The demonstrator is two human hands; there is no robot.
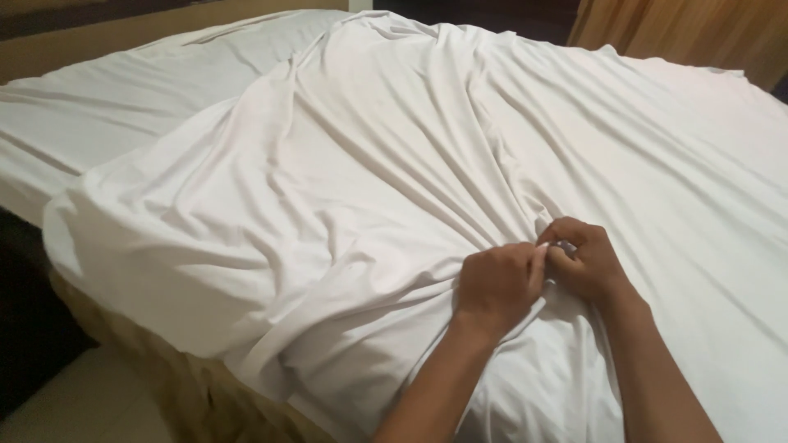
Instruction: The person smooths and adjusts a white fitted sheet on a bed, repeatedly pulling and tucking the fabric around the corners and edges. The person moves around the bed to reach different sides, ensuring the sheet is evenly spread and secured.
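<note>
While both hands are bunched together near the lower right of the view, the sheet point(361, 189) lies loosely over the bed point(107, 107), far from smooth: deep folds fan out from the spot where the fingers meet and run up toward the far side. The left hand point(495, 285) is curled closed with a pinch of the white fabric gathered under its fingers, and the right hand point(587, 261) is likewise closed, its fingertips pressed against the left hand's, clamping the same small ridge of cloth between them. Whether something else is caught in that pinch cannot be told; only fabric shows. Judged from how things lie, the spreading is partly done: the sheet covers most of the mattress on the right and reaches the far edge, but at the left it stops short, leaving a strip of the smoother layer beneath uncovered, and its near left corner hangs rumpled over the bed's corner above the tan skirt point(197, 385). Flattening the wrinkles and drawing the cloth across to the left side look to be what remains. The gripped part sits right at the fingertips, on top of the mattress near the near edge, with the rest of the sheet stretching away from the grip up and to the left. A curtain point(681, 33) hangs beyond the far right corner.
</note>
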